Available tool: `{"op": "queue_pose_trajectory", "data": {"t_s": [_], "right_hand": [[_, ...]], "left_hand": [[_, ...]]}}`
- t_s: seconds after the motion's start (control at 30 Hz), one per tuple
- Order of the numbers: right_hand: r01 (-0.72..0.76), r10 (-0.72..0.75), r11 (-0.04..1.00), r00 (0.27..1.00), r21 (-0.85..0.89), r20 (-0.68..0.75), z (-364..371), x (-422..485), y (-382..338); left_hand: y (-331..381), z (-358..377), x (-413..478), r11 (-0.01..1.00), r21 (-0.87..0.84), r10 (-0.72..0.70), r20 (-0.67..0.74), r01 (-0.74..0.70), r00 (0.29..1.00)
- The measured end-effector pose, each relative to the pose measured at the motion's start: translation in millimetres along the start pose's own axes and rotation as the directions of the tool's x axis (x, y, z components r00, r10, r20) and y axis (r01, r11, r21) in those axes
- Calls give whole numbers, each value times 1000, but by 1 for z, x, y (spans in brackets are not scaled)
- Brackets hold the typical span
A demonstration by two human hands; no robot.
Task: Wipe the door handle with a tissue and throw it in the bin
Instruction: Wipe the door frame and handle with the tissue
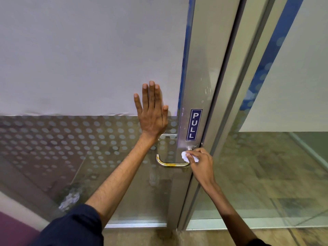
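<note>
A curved steel door handle (170, 164) juts from the metal stile of a glass door, just under a blue PULL sticker (193, 124). My right hand (200, 164) pinches a crumpled white tissue (185, 155) against the handle's right end, where it meets the stile. My left hand (152, 110) lies flat on the frosted glass above the handle, fingers spread and pointing up, holding nothing. No bin is in view.
The door's metal stile (197, 86) meets a second frame (236, 86) on the right, with a clear glass panel (275, 166) beyond. Dotted film covers the lower glass (71, 139). Something white and crumpled (70, 199) shows through the glass at lower left.
</note>
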State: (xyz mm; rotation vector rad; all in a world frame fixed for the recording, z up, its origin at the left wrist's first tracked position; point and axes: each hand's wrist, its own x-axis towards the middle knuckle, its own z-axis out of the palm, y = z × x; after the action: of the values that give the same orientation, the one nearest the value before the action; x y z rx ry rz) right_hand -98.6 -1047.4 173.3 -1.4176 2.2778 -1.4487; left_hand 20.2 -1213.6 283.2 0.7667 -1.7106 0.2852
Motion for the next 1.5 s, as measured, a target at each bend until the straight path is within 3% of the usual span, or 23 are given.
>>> {"op": "queue_pose_trajectory", "data": {"t_s": [0.5,0.7,0.87,1.07,1.27,1.5], "right_hand": [[-41,42,998,999,53,-3,4,-25,-3],[21,-22,999,1000,50,19,14,-38,-10],[107,-107,994,992,9,73,28,-40,-25],[196,-183,957,980,-214,80,41,-30,-43],[227,-210,965,969,-129,129,47,-25,-49],[274,-256,931,961,-243,106,49,-35,-53]], "left_hand": [[-5,1,-4,1000,-12,8,24,-8,1000],[-5,2,-5,1000,-8,0,21,1,1000],[-4,0,-4,1000,-14,6,15,-6,1000],[-3,0,-3,1000,-17,4,7,-4,1000],[-2,0,-3,1000,-18,-1,13,2,1000],[-1,-2,-3,1000,-18,-10,22,10,1000]]}}
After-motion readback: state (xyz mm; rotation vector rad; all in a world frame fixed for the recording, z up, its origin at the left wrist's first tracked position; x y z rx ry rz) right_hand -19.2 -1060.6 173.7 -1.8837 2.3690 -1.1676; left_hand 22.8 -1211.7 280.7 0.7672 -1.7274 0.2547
